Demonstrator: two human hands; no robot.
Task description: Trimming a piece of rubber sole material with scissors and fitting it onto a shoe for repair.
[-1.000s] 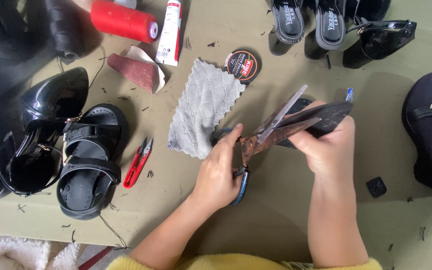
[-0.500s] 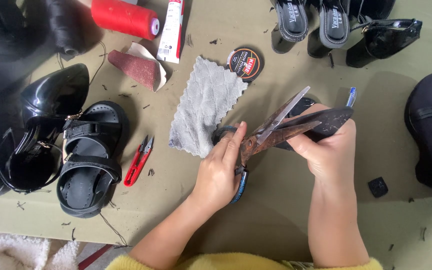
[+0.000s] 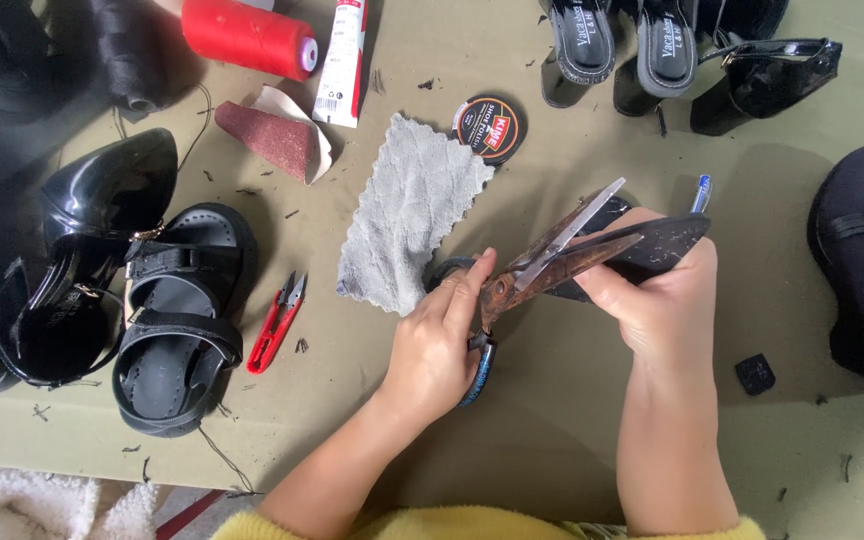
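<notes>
Looking down, I see a grey cloth (image 3: pixel 412 215) just behind my hands, a round polish tin (image 3: pixel 489 128) at its corner, red snips (image 3: pixel 275 322) and a black sandal (image 3: pixel 174 318) to the left. My left hand (image 3: pixel 442 345) grips the handles of rusty scissors (image 3: pixel 542 265), blades apart. My right hand (image 3: pixel 657 295) clenches a dark flat piece (image 3: pixel 652 245) between those blades. Bare table (image 3: pixel 552 410) lies near me; shoes crowd the far edge.

- One pair of rusty scissors (image 3: pixel 552 255)
- One red thread snipper (image 3: pixel 274 322)
- One grey cloth (image 3: pixel 407 215)
- One round polish tin (image 3: pixel 489 128)
- One red thread spool (image 3: pixel 247 37)
- One white tube (image 3: pixel 341 62)
- One black strappy sandal (image 3: pixel 177 320)
- One blue pen (image 3: pixel 701 193)
</notes>
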